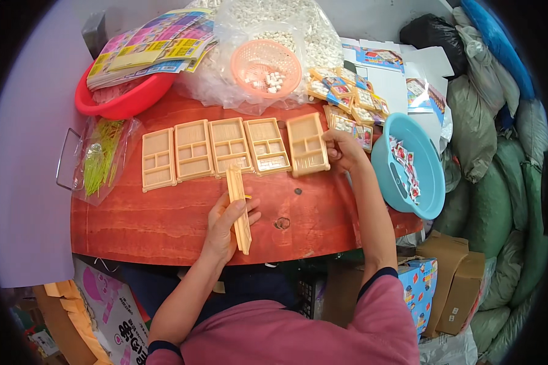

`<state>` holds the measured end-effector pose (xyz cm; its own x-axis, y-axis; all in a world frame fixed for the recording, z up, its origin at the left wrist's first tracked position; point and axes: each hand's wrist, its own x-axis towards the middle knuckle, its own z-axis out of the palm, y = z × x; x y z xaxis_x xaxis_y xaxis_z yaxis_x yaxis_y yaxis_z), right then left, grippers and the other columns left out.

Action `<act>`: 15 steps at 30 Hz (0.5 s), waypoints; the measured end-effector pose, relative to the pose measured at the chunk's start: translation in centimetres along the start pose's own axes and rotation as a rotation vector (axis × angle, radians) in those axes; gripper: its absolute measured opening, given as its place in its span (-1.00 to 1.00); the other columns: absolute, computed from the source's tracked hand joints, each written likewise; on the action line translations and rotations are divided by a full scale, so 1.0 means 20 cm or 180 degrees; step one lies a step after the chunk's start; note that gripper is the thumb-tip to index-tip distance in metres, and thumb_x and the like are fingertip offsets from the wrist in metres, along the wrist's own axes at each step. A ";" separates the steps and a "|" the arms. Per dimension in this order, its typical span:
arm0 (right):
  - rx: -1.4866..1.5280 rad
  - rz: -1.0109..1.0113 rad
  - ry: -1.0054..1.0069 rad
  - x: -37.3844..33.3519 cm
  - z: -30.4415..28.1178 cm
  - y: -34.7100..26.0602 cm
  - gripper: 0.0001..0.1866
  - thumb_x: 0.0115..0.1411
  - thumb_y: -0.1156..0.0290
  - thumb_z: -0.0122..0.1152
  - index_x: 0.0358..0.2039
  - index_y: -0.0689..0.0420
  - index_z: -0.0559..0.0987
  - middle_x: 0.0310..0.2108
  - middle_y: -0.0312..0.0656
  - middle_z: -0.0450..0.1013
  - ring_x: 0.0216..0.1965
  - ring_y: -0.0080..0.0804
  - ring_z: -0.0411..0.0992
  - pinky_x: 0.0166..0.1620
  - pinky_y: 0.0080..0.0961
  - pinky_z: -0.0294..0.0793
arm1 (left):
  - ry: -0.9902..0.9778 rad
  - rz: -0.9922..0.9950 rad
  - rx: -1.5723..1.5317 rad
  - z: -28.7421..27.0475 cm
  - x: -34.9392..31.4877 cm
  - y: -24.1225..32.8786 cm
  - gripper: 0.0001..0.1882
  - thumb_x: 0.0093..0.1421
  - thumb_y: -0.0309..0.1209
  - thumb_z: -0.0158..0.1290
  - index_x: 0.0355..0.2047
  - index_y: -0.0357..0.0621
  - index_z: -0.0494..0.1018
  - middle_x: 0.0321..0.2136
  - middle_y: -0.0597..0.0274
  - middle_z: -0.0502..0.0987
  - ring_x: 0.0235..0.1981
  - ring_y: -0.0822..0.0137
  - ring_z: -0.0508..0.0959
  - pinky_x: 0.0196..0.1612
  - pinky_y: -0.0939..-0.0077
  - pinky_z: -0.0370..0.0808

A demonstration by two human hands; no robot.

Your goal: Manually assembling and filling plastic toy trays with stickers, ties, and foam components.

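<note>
Curling around an edge-on beige tray stack [243,228], my left hand [221,228] is half closed; my right hand [345,149] pinches an end tray [307,145], four compartment trays [228,131] to its left, blue basin [429,176] rightward.

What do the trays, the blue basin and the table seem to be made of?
The trays: probably moulded plastic, slightly glossy, with thin, even compartment walls. The blue basin: likely smooth plastic, with rounded rim. The table: perhaps red-painted wood, as a knot-like mark and streaks suggest.
</note>
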<state>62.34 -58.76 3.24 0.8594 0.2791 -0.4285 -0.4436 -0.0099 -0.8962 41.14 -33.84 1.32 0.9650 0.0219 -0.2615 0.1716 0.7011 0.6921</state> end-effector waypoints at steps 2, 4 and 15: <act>-0.0167 0.0170 0.0093 0.06 -0.02 -0.01 -0.85 -0.01 0.41 0.06 -0.66 0.04 0.34 -0.77 -0.47 0.13 -0.79 -0.73 0.04 -0.76 -0.75 -0.06 | -0.0113 -0.0086 -0.0224 -0.01 0.00 0.01 -0.48 0.08 -0.32 0.08 0.02 -0.26 0.22 -0.02 0.15 0.30 -0.05 0.21 0.39 -0.02 0.25 0.40; -0.0764 0.0245 0.0246 0.08 0.01 -0.02 -0.83 -0.01 0.37 0.08 -0.67 0.04 0.34 -0.76 -0.46 0.16 -0.78 -0.72 0.08 -0.76 -0.75 -0.03 | -0.0113 -0.0097 -0.0278 -0.02 -0.01 0.02 -0.47 0.08 -0.32 0.08 0.02 -0.26 0.22 -0.02 0.15 0.30 -0.04 0.21 0.39 -0.02 0.25 0.40; -0.0816 -0.0846 -0.0600 -0.49 0.52 0.08 -0.84 0.07 0.38 0.18 -0.42 0.18 0.45 -0.61 -0.34 0.40 -0.64 -0.68 0.34 -0.62 -0.76 0.32 | -0.0355 0.0049 -0.0779 -0.03 -0.02 -0.04 -0.47 0.12 -0.29 0.08 0.03 -0.21 0.18 -0.07 0.20 0.29 0.00 0.26 0.35 0.02 0.30 0.33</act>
<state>50.56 -51.49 7.28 0.8633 0.4750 -0.1709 -0.1142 -0.1460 -0.9827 40.42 -33.90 0.54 0.9853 -0.0353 -0.1672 0.1169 0.8530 0.5086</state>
